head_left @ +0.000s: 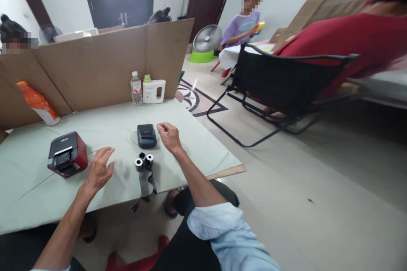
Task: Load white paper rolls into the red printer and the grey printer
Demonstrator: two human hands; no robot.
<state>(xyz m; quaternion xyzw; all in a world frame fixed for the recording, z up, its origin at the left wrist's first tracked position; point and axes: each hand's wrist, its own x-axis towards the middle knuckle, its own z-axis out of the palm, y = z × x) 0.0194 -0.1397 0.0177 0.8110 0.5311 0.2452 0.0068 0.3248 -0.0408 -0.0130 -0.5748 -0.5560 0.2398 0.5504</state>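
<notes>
My left hand [99, 170] is open over the table, fingers stretched, just right of a red and black boxy machine [67, 152] that looks like a small printer. My right hand [170, 136] has its fingers curled together beside a compact dark device [146, 136]; whether anything is in them is hidden. Between the hands, nearer the front edge, stand several small rolls [143, 161] with white cores. A dark, shiny strip [146, 184] trails from them over the edge.
An upright cardboard panel [111, 63] backs the pale table [104, 127]. Along it stand an orange bottle [38, 103], a clear water bottle [136, 89] and a white jug [154, 91]. To the right are a black folding chair [280, 80], a fan [207, 39] and other people.
</notes>
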